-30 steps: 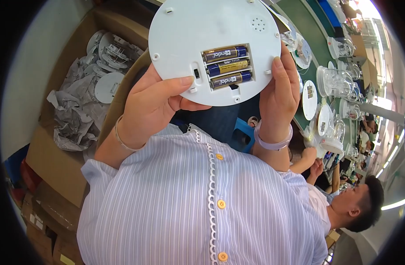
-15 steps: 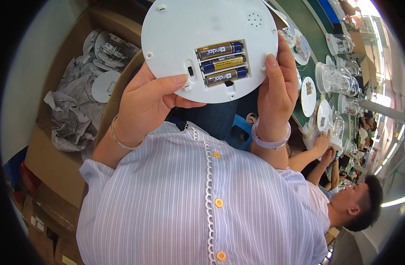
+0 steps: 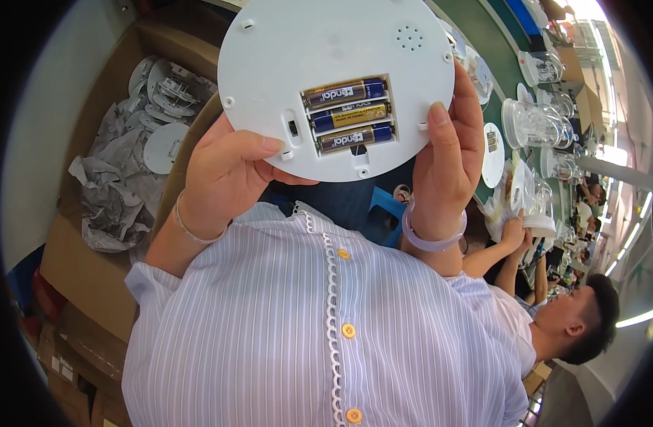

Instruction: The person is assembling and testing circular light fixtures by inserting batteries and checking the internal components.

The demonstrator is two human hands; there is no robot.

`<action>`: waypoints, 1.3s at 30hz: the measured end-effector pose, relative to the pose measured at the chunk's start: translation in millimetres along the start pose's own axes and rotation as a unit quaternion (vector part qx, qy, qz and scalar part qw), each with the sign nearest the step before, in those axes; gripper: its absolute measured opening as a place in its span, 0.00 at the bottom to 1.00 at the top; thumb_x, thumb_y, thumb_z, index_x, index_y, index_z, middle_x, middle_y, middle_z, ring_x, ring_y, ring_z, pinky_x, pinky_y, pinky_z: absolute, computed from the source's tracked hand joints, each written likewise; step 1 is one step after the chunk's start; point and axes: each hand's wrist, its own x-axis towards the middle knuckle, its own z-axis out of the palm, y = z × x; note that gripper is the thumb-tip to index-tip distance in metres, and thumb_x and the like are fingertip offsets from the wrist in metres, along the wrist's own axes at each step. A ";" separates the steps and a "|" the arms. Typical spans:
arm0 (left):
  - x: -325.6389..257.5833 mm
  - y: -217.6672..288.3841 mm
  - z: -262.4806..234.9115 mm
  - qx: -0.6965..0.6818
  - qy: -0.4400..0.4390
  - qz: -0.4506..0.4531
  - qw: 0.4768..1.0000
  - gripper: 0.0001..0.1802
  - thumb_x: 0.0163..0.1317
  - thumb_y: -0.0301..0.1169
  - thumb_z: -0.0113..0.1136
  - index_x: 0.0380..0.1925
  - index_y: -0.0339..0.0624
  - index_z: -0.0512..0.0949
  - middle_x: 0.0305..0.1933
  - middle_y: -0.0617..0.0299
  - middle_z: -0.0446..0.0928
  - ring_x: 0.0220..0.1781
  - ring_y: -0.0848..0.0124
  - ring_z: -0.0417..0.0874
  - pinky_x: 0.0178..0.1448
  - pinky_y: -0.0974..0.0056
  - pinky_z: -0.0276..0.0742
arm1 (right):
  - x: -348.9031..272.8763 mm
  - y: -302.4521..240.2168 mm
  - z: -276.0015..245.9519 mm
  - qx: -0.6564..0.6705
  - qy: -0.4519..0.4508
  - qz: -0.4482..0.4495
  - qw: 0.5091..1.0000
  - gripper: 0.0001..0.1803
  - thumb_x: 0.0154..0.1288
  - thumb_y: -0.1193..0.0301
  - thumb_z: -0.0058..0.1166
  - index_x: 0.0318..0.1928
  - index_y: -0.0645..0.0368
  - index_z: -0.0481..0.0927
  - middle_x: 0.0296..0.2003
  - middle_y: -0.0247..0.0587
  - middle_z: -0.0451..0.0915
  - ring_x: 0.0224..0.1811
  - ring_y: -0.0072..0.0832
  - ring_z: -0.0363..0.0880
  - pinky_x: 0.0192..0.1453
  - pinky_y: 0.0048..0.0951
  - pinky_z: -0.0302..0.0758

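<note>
A round white plastic base [image 3: 341, 53] is held up between my two hands, its underside facing me. Three batteries [image 3: 349, 115] lie side by side in its uncovered compartment. Left of them is a small black slide switch [image 3: 293, 128], and a cluster of little holes [image 3: 410, 38] shows near the upper right rim. My left hand [image 3: 230, 164] grips the lower left rim, thumb on the face close to the switch, fingers beneath. On the right rim, my right hand [image 3: 451, 146] presses its thumb on the face, with its fingers behind the edge.
At left stands an open cardboard box [image 3: 84, 277] with crumpled paper [image 3: 116, 185] and several white discs [image 3: 166, 148]. A green worktable [image 3: 476, 25] runs along the right, bearing clear domed covers [image 3: 529, 122]. A co-worker [image 3: 547, 324] handles a white-based piece there. A blue stool [image 3: 383, 217] is below.
The base has come slightly down and toward the left, with both hands still on it. At the table, the co-worker's piece has tilted.
</note>
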 end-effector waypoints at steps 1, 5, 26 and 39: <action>0.2 0.5 0.4 0.000 -0.001 0.000 1.000 0.29 0.47 0.19 0.38 0.54 0.26 0.50 0.51 0.38 0.63 0.48 0.49 0.71 0.42 0.56 0.78 | -0.1 -0.2 -0.4 0.000 0.001 0.000 1.000 0.24 0.59 0.74 0.40 0.56 0.69 0.57 0.53 0.50 0.63 0.55 0.30 0.63 0.58 0.26 0.58; 0.1 2.4 3.3 0.014 -0.001 -0.005 1.000 0.30 0.47 0.20 0.37 0.54 0.26 0.49 0.51 0.38 0.63 0.48 0.48 0.71 0.42 0.55 0.78 | 0.4 0.1 -1.3 0.006 -0.002 -0.001 1.000 0.25 0.59 0.74 0.40 0.56 0.69 0.56 0.53 0.50 0.63 0.55 0.30 0.63 0.58 0.27 0.57; -1.1 1.2 -3.8 -0.024 -0.018 0.004 1.000 0.29 0.48 0.19 0.36 0.55 0.27 0.49 0.51 0.38 0.63 0.48 0.48 0.71 0.42 0.55 0.78 | 1.0 1.1 1.9 0.014 -0.002 0.020 1.000 0.25 0.59 0.74 0.40 0.56 0.69 0.57 0.52 0.49 0.64 0.55 0.29 0.63 0.58 0.26 0.58; -3.1 -5.6 2.8 0.051 0.036 0.025 0.998 0.24 0.52 0.17 0.43 0.52 0.30 0.56 0.49 0.43 0.67 0.47 0.56 0.74 0.44 0.60 0.77 | 0.1 7.6 -2.9 0.013 0.006 0.055 0.998 0.25 0.59 0.73 0.41 0.57 0.67 0.55 0.48 0.47 0.69 0.50 0.26 0.68 0.54 0.23 0.63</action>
